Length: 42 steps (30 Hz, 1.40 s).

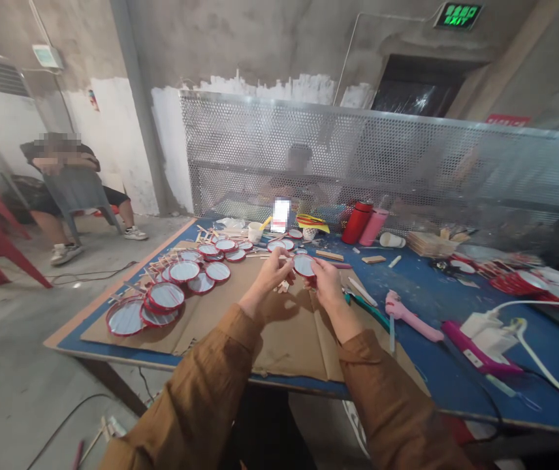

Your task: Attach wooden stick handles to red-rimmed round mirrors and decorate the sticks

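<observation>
My right hand grips a small round disc with a red rim and a pale, shiny face, by its right edge. Close to the disc's left side, my left hand has its thumb and fingers drawn together; what they hold is too small to make out. Small wooden bits lie just below, on a sheet of cardboard. To the left, larger red-rimmed discs lie in an overlapping pile, some with wooden sticks. On the right lie a pink glue gun and a green-handled tool.
A magenta power strip with white plugs and cables lies on the blue table. Red and pink bottles, a paper cup and a lit phone stand before a perforated metal screen. A person sits at left.
</observation>
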Available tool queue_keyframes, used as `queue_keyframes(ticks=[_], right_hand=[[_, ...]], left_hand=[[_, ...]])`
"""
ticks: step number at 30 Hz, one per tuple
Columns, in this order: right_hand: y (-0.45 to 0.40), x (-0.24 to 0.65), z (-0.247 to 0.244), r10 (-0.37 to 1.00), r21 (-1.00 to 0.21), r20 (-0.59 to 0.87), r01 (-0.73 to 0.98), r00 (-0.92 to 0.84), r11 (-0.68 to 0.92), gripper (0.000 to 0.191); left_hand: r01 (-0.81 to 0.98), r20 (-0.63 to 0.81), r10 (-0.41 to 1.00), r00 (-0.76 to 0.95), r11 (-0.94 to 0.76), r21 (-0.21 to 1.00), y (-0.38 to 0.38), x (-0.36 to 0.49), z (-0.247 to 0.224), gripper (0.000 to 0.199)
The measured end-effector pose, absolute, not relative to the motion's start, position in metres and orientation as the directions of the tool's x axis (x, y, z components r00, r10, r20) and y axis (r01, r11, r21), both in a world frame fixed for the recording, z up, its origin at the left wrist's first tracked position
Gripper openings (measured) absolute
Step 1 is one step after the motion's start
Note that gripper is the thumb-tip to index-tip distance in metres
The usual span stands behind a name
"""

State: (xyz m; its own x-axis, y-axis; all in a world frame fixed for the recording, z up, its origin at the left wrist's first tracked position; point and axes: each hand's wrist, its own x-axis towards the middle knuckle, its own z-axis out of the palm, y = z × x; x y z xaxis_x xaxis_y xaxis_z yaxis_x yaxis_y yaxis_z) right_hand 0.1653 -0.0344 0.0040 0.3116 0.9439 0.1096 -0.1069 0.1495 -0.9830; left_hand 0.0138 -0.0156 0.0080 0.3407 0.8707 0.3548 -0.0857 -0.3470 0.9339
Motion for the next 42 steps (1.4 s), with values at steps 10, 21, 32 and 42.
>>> queue_keyframes(ticks=[10,21,32,42], right_hand=[[-0.037,0.165,0.003,0.815,-0.877,0.406,0.428,0.413,0.220,0.045],[-0.036,0.158,0.000,0.749,-0.764,0.527,0.610,0.402,0.210,0.040],[-0.037,0.161,0.004,0.752,-0.826,0.452,0.543,0.479,0.151,0.039],[-0.036,0.161,0.006,0.781,-0.904,0.356,0.402,0.513,0.148,0.041]], left_hand=[[0.086,0.349,0.856,0.381,-0.408,0.909,-0.003,0.011,-0.001,0.025],[0.083,0.228,0.824,0.518,-0.314,0.946,-0.013,0.007,0.009,0.020],[-0.008,0.148,0.825,0.546,-0.171,0.985,-0.016,0.011,0.012,0.014],[0.017,0.142,0.812,0.566,-0.184,0.983,-0.011,0.012,0.008,0.021]])
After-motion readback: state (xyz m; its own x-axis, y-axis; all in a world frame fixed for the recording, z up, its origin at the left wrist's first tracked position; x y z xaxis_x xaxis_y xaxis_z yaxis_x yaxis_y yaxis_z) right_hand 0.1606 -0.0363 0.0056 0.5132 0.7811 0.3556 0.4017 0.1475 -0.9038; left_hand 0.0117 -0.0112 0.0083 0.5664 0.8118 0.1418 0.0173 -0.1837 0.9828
